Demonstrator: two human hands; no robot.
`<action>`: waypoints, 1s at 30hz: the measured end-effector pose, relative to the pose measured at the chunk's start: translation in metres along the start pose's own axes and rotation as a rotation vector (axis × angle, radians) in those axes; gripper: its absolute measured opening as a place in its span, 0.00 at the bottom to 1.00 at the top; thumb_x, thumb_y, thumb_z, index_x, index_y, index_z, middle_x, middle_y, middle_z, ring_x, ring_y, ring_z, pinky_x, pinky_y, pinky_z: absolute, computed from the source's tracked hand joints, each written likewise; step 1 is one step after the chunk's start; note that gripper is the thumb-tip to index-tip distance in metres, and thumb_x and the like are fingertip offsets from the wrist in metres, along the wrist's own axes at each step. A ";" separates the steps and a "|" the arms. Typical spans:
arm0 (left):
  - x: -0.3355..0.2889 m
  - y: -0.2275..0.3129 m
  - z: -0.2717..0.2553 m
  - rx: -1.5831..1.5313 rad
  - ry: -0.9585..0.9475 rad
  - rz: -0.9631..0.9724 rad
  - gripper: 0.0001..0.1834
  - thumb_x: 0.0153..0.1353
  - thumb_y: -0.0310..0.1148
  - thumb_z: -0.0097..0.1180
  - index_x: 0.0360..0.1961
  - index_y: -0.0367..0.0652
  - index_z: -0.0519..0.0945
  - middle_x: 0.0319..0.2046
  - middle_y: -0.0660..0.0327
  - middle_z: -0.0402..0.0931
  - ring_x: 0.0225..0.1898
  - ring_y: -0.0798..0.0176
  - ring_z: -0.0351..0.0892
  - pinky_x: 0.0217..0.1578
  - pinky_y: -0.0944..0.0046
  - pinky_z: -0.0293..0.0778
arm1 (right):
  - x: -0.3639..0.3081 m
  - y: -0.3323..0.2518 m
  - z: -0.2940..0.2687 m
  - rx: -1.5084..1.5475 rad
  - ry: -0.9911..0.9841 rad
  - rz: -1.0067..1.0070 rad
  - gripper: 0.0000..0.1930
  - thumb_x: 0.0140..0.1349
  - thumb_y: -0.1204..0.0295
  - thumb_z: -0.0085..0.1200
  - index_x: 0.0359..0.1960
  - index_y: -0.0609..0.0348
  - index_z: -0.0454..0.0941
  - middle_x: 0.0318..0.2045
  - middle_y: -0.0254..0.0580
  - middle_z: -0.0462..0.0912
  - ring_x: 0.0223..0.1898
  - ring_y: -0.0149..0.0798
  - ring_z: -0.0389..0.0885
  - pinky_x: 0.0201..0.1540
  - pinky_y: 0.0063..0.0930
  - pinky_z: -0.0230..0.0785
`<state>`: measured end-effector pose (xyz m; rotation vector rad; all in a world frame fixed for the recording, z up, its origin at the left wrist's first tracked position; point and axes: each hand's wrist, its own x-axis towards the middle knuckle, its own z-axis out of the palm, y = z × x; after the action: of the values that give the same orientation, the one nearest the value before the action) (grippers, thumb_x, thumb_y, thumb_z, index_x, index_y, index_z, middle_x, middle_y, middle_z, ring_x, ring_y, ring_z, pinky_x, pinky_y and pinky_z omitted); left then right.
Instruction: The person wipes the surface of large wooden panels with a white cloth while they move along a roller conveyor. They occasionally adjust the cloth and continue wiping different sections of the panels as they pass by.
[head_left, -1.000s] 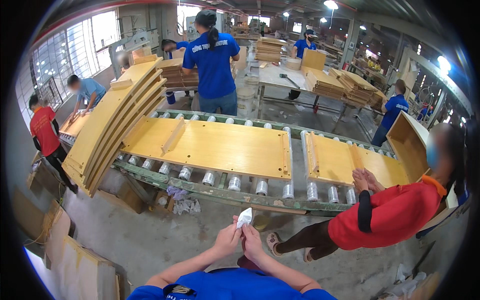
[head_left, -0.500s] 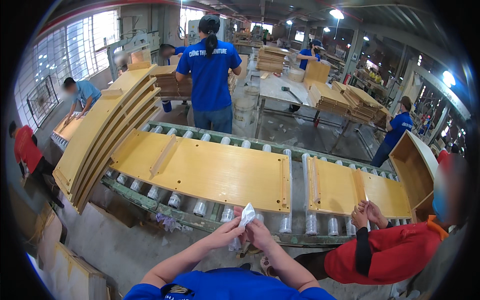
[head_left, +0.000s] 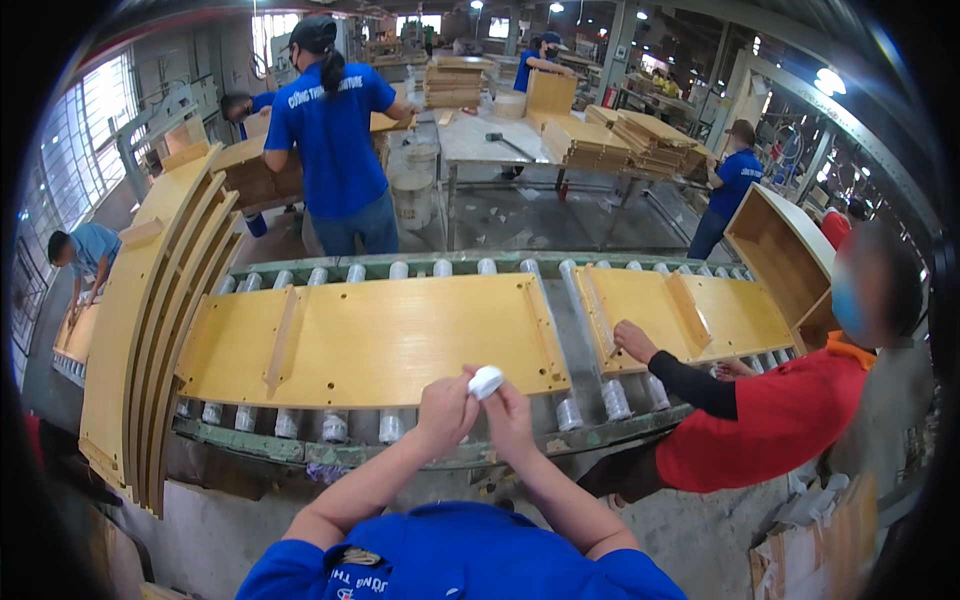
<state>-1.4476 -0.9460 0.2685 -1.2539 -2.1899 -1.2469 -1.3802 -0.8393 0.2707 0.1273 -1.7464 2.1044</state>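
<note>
Both my hands meet over the near edge of a yellow wooden panel (head_left: pixel 400 330). A small white crumpled packet (head_left: pixel 486 382), soft like plastic or paper, is pinched between them. My left hand (head_left: pixel 448 412) is closed with its fingertips at the packet's left side. On the other side, the fingers of my right hand (head_left: pixel 508 415) close round its lower right part. What the packet holds cannot be made out. The panel lies flat on wrapped rollers, with a wooden strip (head_left: pixel 283 338) across its left part, another strip (head_left: pixel 540 325) near its right end, and dark holes along its edges.
The green-framed roller conveyor (head_left: pixel 290 445) runs across in front of me. Curved stacked panels (head_left: pixel 150 330) lean at the left. A co-worker in red (head_left: pixel 770 420) reaches over a second panel (head_left: pixel 735 310) at right. A worker in blue (head_left: pixel 335 150) stands beyond the rollers, near a table (head_left: pixel 470 140).
The view has swung to the right. My hands have turned the white packet, which stood up pointed and now looks rounder. The co-worker in red has reached a hand toward the second panel's left strip.
</note>
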 end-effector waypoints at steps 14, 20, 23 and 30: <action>-0.036 -0.031 -0.028 -1.270 -0.511 -0.758 0.12 0.66 0.40 0.39 0.36 0.44 0.70 0.23 0.69 0.66 0.22 0.76 0.63 0.22 0.75 0.58 | -0.013 0.038 0.032 0.058 0.110 0.261 0.18 0.67 0.64 0.37 0.48 0.65 0.71 0.39 0.39 0.78 0.29 0.26 0.74 0.30 0.19 0.69; -0.047 -0.023 -0.020 -1.242 -0.098 -0.791 0.12 0.65 0.39 0.38 0.28 0.45 0.67 0.20 0.72 0.60 0.19 0.77 0.55 0.19 0.74 0.53 | -0.022 0.047 0.076 0.154 0.214 0.117 0.18 0.67 0.67 0.35 0.53 0.65 0.66 0.47 0.42 0.74 0.47 0.31 0.72 0.50 0.23 0.63; -0.043 -0.016 -0.030 -1.269 -0.193 -0.942 0.14 0.63 0.39 0.38 0.22 0.47 0.65 0.17 0.73 0.56 0.17 0.77 0.53 0.18 0.73 0.50 | -0.029 0.050 0.073 0.082 0.249 0.093 0.17 0.67 0.66 0.37 0.50 0.65 0.70 0.43 0.38 0.77 0.41 0.27 0.73 0.47 0.21 0.64; -0.053 -0.049 -0.028 -1.204 -0.439 -0.806 0.20 0.65 0.45 0.36 0.18 0.48 0.64 0.15 0.72 0.55 0.16 0.75 0.53 0.17 0.72 0.49 | -0.034 0.064 0.077 0.015 0.347 0.163 0.14 0.66 0.69 0.41 0.45 0.65 0.73 0.34 0.35 0.77 0.35 0.23 0.73 0.40 0.17 0.65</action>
<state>-1.4618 -1.0086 0.2247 -0.9637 -2.2982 -3.1801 -1.3864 -0.9307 0.2176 -0.3670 -1.5766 2.0981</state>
